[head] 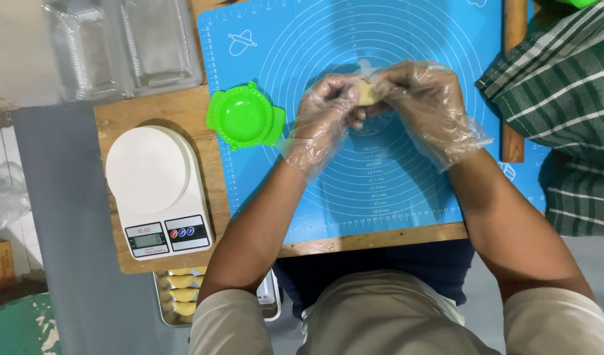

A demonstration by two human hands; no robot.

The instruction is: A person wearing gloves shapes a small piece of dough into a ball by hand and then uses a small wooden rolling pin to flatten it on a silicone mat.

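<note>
Both my hands wear loose clear plastic gloves and meet above the blue silicone baking mat (413,39). Between them is a small pale yellow piece of dough (367,93). My left hand (325,118) pinches its left side and my right hand (423,105) closes over its right side. A round green dumpling press (244,116) lies open on the mat's left edge, just left of my left hand.
A white kitchen scale (156,190) stands on the wooden board at the left. Clear plastic containers (121,46) lie at the top left. A metal tray (183,296) with several folded yellow pastries sits below the table edge. Another person's green checked sleeve (565,112) is at the right.
</note>
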